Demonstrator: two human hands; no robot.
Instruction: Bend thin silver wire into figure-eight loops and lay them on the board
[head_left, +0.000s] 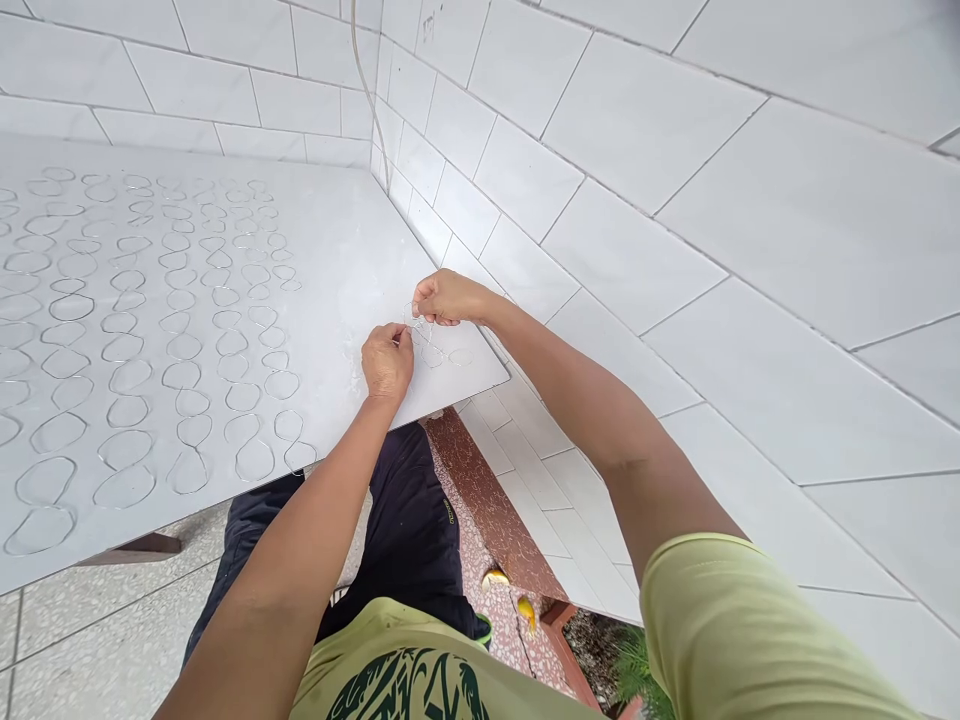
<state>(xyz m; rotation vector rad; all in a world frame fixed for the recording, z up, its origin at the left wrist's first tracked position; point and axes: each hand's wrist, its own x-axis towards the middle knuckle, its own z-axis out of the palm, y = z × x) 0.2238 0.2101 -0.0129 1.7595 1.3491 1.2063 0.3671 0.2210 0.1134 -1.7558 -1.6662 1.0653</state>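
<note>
My left hand (387, 360) is closed in a pinch at the right end of the white tabletop (352, 250). Just above and to its right, my right hand (450, 298) also pinches. Between the fingertips of both is a thin wire loop (430, 335), held close to the table. Another faint wire loop (459, 357) lies on the surface by the table's corner. To the left, thin wires bent into figure-eight shapes (187, 430) lie in several columns across the tabletop.
White tiled walls (600, 200) meet in a corner behind and right of the table. A thin cable (365, 90) hangs down that corner. Below are a reddish ledge (495, 500), a speckled floor (82, 620), yellow objects (526, 612) and a green plant (637, 660).
</note>
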